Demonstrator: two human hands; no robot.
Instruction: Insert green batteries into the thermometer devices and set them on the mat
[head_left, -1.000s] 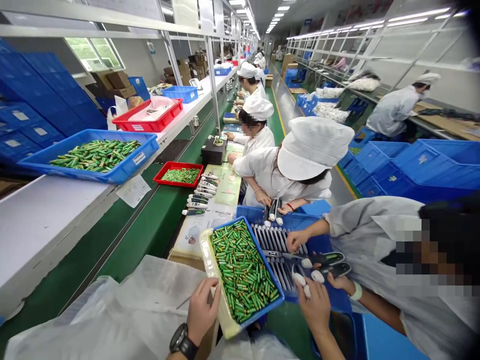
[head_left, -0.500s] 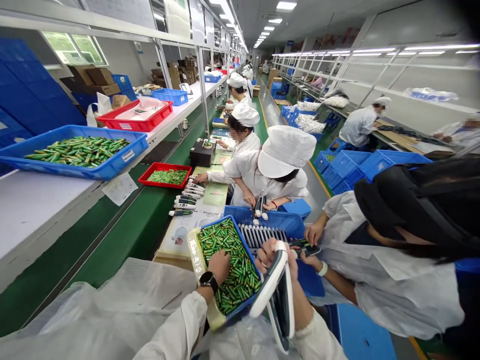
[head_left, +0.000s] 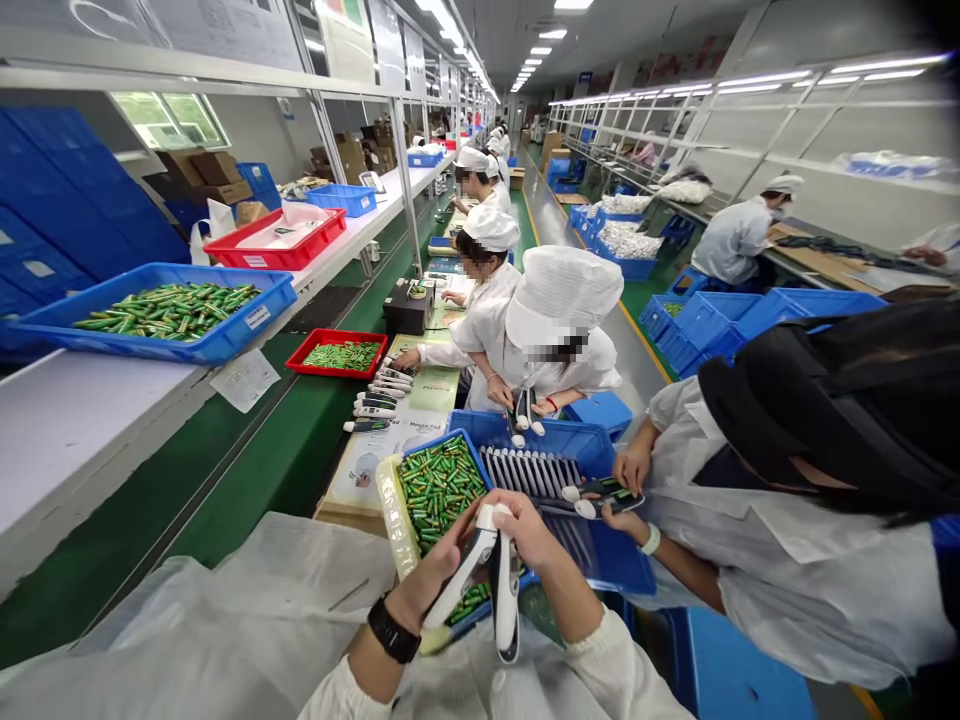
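Note:
Above a bin of green batteries, my left hand and my right hand meet at the upper ends of two long white-and-black handheld devices. The left device slants down beside my left palm, and my left fingers are closed around its top. My right hand grips the top of the other device, which hangs nearly straight down. Whether any batteries are inside my left hand is hidden. The bin, blue with a yellowish padded side, sits right under my hands.
A blue crate with a row of similar devices stands behind the bin. At right, a co-worker's hands hold devices over it; another co-worker's hands hold some behind. A red battery tray and several devices lie left.
My left hand has come out of the batteries and up to the devices. My right hand has moved left and lower with them. The camera view has shifted slightly.

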